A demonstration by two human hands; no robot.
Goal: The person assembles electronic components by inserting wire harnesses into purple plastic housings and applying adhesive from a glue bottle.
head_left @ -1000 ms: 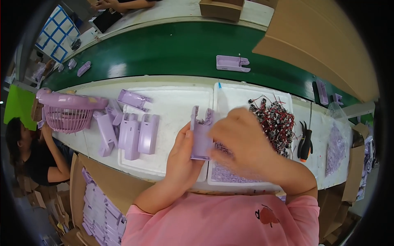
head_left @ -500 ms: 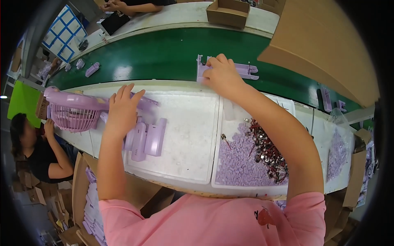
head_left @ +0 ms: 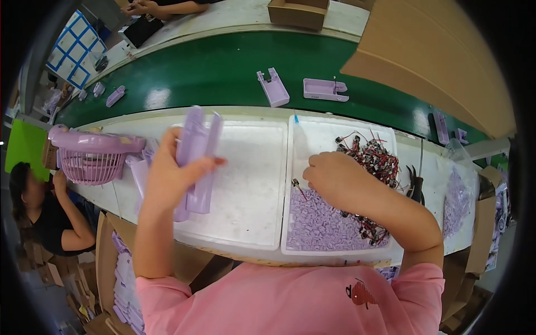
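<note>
My left hand (head_left: 170, 178) grips a lilac plastic housing part (head_left: 199, 140) and holds it upright above the left white foam tray (head_left: 254, 184). More lilac housings (head_left: 195, 198) lie under it on that tray. My right hand (head_left: 335, 178) reaches into the right white tray (head_left: 312, 134), over a heap of small lilac pieces (head_left: 324, 223) and beside a tangle of red and black wired parts (head_left: 374, 159). A thin wire end (head_left: 297, 186) sticks out by its fingers. Two lilac housings (head_left: 273, 88) (head_left: 325, 89) lie on the green conveyor belt (head_left: 195, 72).
A lilac basket (head_left: 92, 156) stands at the left end of the bench. Black pliers (head_left: 416, 187) and a bag of lilac bits (head_left: 458, 198) lie to the right. Another person sits at lower left (head_left: 47, 215), and someone's hands (head_left: 148, 6) work beyond the belt. Cardboard boxes stand around.
My right hand came back from the conveyor, leaving a lilac housing there, and dropped into the right tray. My left hand picked a housing off the left pile and raised it.
</note>
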